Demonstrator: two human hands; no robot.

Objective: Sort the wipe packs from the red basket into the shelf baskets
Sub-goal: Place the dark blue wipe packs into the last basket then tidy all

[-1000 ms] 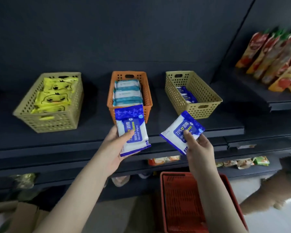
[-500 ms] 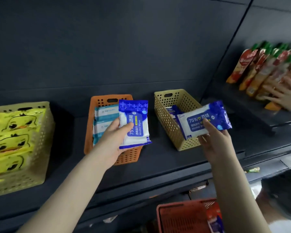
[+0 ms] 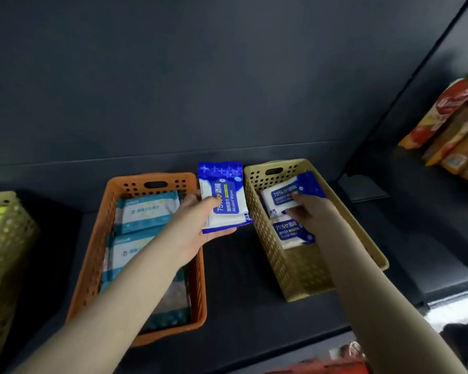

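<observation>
Blue alcohol wipes going into the tan basket

The right hand (image 3: 305, 209) pinches one blue pack (image 3: 287, 197) inside the tan basket (image 3: 303, 271), apparently releasing it; the left hand (image 3: 197, 225) grips a second pack (image 3: 224, 198) at its 9 o'clock, which goes in next.
</observation>
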